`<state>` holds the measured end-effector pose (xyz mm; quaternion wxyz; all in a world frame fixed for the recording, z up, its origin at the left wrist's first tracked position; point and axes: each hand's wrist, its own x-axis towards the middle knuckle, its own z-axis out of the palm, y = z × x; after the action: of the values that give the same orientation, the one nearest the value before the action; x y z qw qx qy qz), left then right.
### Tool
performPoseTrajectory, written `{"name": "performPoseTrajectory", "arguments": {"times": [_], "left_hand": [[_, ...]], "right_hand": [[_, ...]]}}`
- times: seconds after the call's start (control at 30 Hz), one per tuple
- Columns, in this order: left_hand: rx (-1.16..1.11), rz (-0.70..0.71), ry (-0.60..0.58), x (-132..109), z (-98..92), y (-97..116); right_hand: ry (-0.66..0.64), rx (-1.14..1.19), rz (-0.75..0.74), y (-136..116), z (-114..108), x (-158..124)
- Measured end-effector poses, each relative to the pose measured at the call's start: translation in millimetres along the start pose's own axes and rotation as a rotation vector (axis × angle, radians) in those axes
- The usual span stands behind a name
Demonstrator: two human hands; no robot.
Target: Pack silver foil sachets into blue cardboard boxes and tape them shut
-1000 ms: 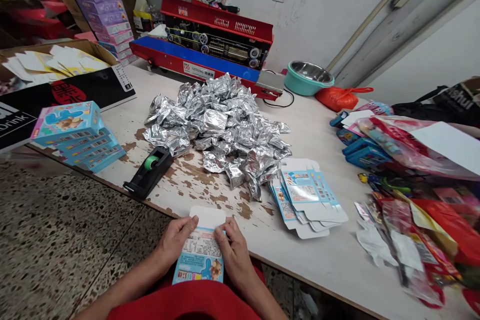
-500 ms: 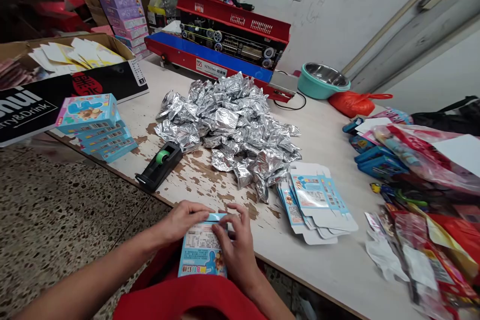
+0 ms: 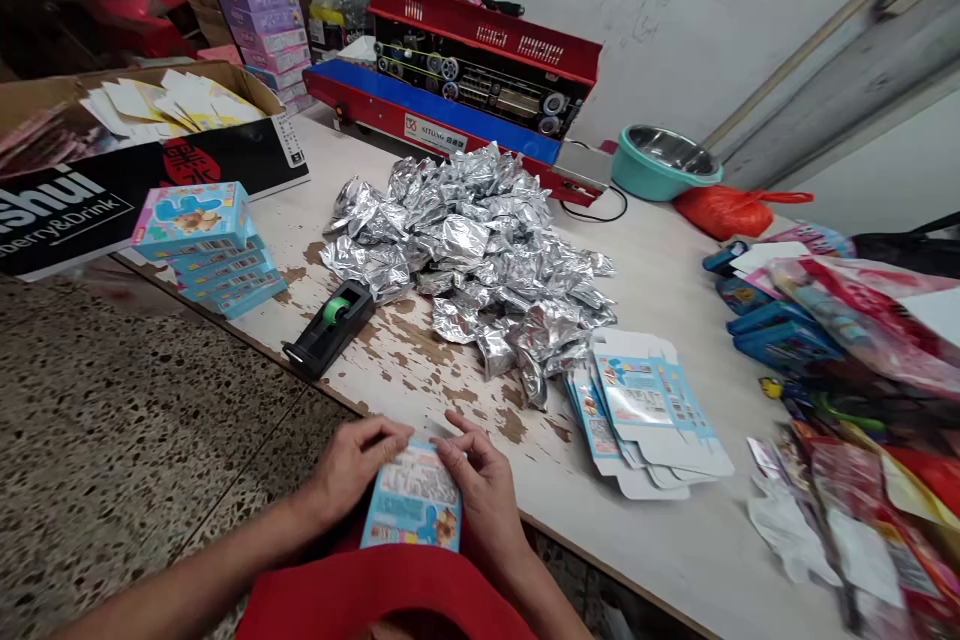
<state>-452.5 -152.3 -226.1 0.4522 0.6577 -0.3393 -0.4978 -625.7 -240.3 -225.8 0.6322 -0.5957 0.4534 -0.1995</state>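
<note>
Near the foil pile (image 3: 474,250), at the desk (image 3: 585,490) edge, left hand (image 3: 358,468) and right hand (image 3: 481,492) are closed around a blue box (image 3: 412,502), its top flap, open a second ago, now folded shut.

A small packing workshop is showing itself here: a red band sealer (image 3: 480,105) is sitting on the worn table (image 3: 675,290) behind heaped foil pouches (image 3: 480,260), flat cartons (image 3: 649,410) lying alongside.

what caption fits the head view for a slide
Left hand and right hand hold a small blue carton, foil packet pile behind.
</note>
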Motion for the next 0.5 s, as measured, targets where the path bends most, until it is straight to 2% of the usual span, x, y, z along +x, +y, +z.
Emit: {"name": "performPoseTrajectory", "arguments": {"times": [0.07, 0.13, 0.17, 0.2, 0.27, 0.3, 0.33, 0.4, 0.47, 0.5], "left_hand": [[-0.026, 0.034, 0.054, -14, 7.1, -6], [-0.038, 0.075, 0.099, -19, -2.3, -4], [-0.023, 0.098, 0.177, -17, -14.4, -1], [0.02, 0.12, 0.302, -13, -30.8, 3], [0.18, 0.15, 0.61, -1, -71.8, 9], [0.273, 0.142, 0.715, 5, -93.1, 10], [0.337, 0.121, 0.723, 11, -112.7, 10], [0.327, 0.047, 0.535, 22, -142.3, 7], [0.236, -0.01, 0.33, 29, -156.6, 5], [0.205, -0.02, 0.293, 31, -158.8, 5]], "right_hand": [[-0.064, 0.108, 0.107, -3, 8, 3], [-0.175, 0.197, 0.194, -14, 17, 12], [-0.21, 0.207, 0.204, -21, 21, 19], [-0.221, 0.185, 0.189, -30, 27, 27], [-0.212, 0.061, 0.1, -47, 40, 46], [-0.219, -0.02, 0.034, -54, 49, 55], [-0.247, -0.094, -0.042, -59, 60, 64], [-0.367, -0.218, -0.169, -61, 82, 80], [-0.505, -0.306, -0.216, -55, 104, 92], [-0.552, -0.344, -0.22, -50, 112, 96]]}}
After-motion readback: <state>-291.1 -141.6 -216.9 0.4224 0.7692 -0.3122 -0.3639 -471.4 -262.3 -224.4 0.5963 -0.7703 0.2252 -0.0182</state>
